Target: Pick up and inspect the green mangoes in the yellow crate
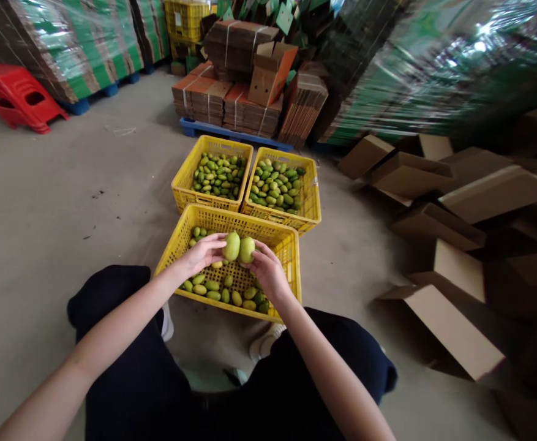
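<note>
Grasping left green fruit, long axis roughly upright: left hand. Right hand grasping right green fruit just beside it, above front yellow crate.

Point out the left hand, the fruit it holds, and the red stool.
Left hand (201,253): head view, on the back of the hand.
Fruit it holds (232,246): head view, on the middle of its skin.
Red stool (16,95): head view, on the part between two dark openings.
</note>
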`<state>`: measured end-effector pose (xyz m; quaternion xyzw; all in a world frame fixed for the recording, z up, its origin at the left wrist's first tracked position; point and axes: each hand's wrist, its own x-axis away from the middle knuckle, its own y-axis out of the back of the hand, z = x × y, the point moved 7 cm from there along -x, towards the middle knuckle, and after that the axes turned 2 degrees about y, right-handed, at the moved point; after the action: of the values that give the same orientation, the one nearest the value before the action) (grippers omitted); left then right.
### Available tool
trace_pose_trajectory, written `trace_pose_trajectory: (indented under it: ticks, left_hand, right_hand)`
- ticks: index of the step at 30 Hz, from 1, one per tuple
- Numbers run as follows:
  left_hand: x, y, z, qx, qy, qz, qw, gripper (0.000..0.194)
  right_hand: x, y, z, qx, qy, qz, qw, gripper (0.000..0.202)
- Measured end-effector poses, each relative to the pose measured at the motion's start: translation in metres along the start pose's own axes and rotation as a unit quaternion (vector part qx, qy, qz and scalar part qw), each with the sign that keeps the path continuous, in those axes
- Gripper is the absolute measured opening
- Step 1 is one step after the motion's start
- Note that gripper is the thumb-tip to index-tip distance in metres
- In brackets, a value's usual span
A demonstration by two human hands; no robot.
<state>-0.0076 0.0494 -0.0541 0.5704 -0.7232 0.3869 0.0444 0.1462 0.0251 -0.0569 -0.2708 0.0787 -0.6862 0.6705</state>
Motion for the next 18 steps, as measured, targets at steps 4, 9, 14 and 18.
trace_pose_trajectory:
  ticks: [4, 9, 14, 18]
  left_hand:
    - [-0.002, -0.001, 0.006, -0.011, -0.008, 0.002, 1.000, 0.016]
    - [-0.001, -0.008, 0.016, -0.075, -0.030, 0.035, 0.996, 0.032]
    - [0.003, -0.012, 0.017, -0.142, -0.045, 0.037, 0.988, 0.041]
    - [0.012, -0.022, 0.014, -0.210, -0.098, 0.065, 0.971, 0.035]
  right_hand:
    - [-0.001, -0.003, -0.007, 0.001, 0.006, 0.001, 1.000, 0.036]
    - [0.003, -0.008, -0.022, 0.025, -0.020, -0.002, 0.999, 0.050]
    - [0.006, -0.014, -0.028, 0.010, -0.055, 0.017, 0.998, 0.058]
    - [0.007, -0.019, -0.026, 0.004, -0.072, 0.049, 0.996, 0.056]
